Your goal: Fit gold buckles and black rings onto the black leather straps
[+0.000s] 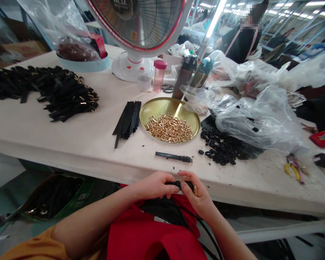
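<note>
Close to the table's front edge, a black strap (181,185) with a gold buckle is held between both hands. My left hand (157,185) pinches one end of it. My right hand (197,196) is closed around the other end, where the gold buckle (195,190) shows. Just beyond the hands lies another black strap (171,156) with a gold buckle. Past that, a round gold tray (162,104) holds a heap of small gold buckles (169,129). Small black loops (227,150) are piled at its right, and loose black strips (128,121) lie at its left.
A pile of black straps with gold ends (67,95) covers the left of the table. A fan (134,61), a pink-lidded bottle (159,76) and dark bottles (185,76) stand behind. Plastic bags (260,119) and yellow-handled pliers (292,171) lie at right. A person (241,39) is in the background.
</note>
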The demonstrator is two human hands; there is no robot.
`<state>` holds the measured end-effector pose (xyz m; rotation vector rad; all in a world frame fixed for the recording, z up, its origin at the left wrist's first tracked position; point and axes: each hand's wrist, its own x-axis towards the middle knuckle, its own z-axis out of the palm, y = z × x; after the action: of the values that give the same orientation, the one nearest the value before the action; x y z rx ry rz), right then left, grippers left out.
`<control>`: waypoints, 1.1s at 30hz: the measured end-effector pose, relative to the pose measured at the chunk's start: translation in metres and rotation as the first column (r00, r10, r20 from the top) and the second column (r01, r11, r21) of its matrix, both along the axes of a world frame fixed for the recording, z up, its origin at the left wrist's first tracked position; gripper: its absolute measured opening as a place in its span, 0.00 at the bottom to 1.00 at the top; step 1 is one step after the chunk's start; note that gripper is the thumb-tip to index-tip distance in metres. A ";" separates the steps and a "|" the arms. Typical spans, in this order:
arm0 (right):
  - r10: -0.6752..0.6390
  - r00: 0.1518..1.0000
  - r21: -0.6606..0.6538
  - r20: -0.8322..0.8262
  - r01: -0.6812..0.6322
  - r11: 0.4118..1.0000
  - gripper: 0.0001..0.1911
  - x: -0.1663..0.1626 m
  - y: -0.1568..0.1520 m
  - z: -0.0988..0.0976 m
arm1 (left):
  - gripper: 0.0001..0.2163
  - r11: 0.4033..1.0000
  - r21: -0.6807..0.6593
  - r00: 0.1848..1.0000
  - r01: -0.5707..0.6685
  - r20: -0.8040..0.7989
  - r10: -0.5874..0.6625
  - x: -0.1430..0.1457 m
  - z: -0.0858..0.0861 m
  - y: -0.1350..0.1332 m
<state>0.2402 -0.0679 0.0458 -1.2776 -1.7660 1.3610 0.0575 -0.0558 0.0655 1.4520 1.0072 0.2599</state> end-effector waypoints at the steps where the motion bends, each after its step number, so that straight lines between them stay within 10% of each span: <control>1: 0.005 1.000 0.005 0.011 -0.005 1.000 0.13 0.001 0.000 -0.001 | 0.11 1.000 -0.003 1.000 -0.001 -0.012 0.001 0.001 0.000 0.000; 15: 0.097 0.995 -0.009 0.026 -0.097 0.995 0.14 0.002 0.000 0.004 | 0.11 0.994 0.061 0.995 0.095 -0.009 -0.095 0.002 0.008 0.003; 33: -0.146 0.989 0.149 0.019 0.141 0.979 0.17 -0.006 0.007 -0.015 | 0.10 0.987 0.153 0.995 0.054 -0.086 -0.042 0.000 0.021 0.013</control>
<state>0.2344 -0.0613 0.0304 -1.3224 -1.7242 1.1153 0.0578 -0.0428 0.0870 1.6379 1.0351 0.2498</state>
